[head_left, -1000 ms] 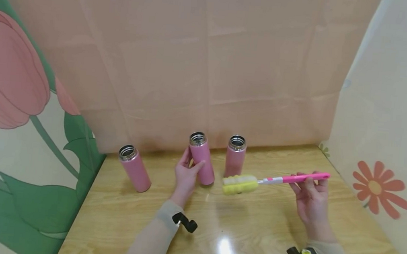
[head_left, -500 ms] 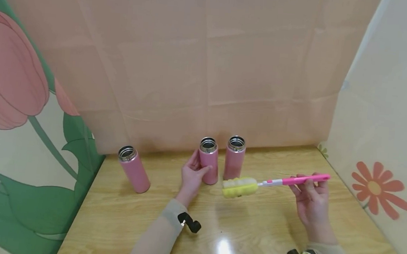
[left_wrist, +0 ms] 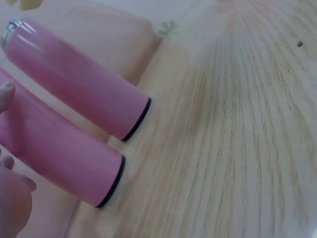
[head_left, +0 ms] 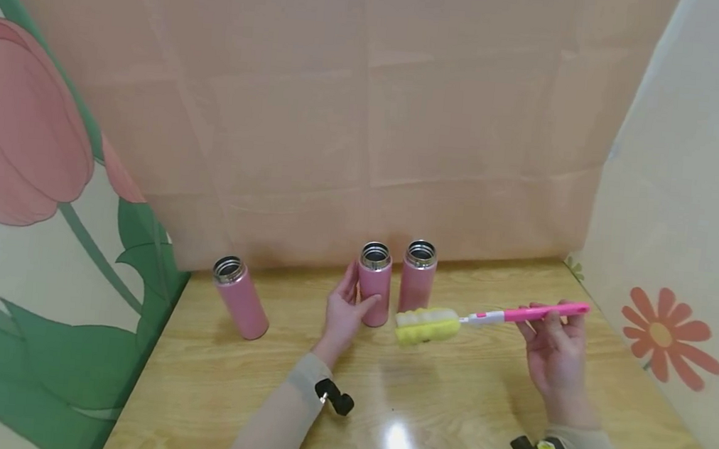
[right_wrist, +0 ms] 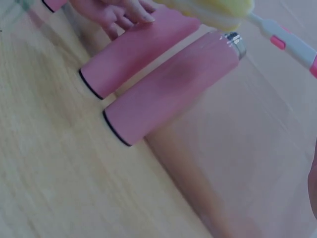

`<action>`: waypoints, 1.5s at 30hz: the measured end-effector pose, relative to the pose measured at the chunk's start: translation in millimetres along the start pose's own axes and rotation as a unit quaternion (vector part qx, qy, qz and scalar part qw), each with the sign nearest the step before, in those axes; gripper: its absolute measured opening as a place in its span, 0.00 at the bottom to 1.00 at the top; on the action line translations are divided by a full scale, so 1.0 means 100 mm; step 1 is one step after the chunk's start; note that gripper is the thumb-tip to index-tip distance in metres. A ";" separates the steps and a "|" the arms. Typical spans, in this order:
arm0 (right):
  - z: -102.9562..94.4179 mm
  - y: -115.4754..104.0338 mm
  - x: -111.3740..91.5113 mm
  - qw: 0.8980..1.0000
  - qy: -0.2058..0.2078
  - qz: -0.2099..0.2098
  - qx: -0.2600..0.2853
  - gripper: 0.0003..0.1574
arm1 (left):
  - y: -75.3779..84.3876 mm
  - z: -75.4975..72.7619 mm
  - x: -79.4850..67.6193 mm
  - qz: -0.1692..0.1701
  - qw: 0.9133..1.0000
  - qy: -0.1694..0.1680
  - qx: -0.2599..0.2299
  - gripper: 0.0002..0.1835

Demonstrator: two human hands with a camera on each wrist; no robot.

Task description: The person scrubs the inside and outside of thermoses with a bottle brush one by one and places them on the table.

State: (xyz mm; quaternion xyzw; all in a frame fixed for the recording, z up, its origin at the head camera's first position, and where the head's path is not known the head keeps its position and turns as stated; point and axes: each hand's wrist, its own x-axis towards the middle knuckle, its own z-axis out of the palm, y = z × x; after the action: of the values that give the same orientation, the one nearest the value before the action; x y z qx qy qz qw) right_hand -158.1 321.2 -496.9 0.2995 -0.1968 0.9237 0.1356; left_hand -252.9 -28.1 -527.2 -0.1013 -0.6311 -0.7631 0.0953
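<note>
My left hand grips the middle pink bottle around its side, thumb across the front. This bottle stands upright and uncapped, its silver threaded mouth facing up. Just to its right is a second open pink bottle, a narrow gap away; both dark-rimmed bases show side by side in the left wrist view. My right hand holds a bottle brush by its pink handle, fingertips pinching it. The brush lies nearly level above the table, its yellow and white sponge head pointing left and overlapping the right bottle's lower part.
A third open pink bottle stands apart at the left on the wooden table. A peach-coloured sheet hangs along the table's back edge. Painted walls flank both sides, with a flower on the right one.
My left hand has moved the middle bottle rightward, closer to the right bottle, and it went from tilted to upright. The right hand and brush have barely moved.
</note>
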 end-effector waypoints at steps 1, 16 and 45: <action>0.02 0.01 0.04 1.000 -0.001 -0.001 0.006 0.18 | 0.04 -0.03 -0.02 0.003 1.000 -0.005 0.009 0.51; 1.02 0.36 0.75 0.999 -0.023 0.006 -0.024 0.08 | 0.87 -1.11 -0.46 0.203 0.978 0.017 0.049 0.35; 2.46 2.19 1.72 0.912 -0.182 0.050 -0.363 0.11 | 0.53 -1.89 -0.22 0.055 0.987 0.146 0.034 0.44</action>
State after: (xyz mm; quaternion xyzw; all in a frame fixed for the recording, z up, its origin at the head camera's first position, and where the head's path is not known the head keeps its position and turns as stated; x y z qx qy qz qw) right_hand -250.4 40.2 -271.3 0.3823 -0.5545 0.7236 0.1509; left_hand -223.5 -223.5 -518.2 -0.0198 -0.6293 -0.7415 0.2320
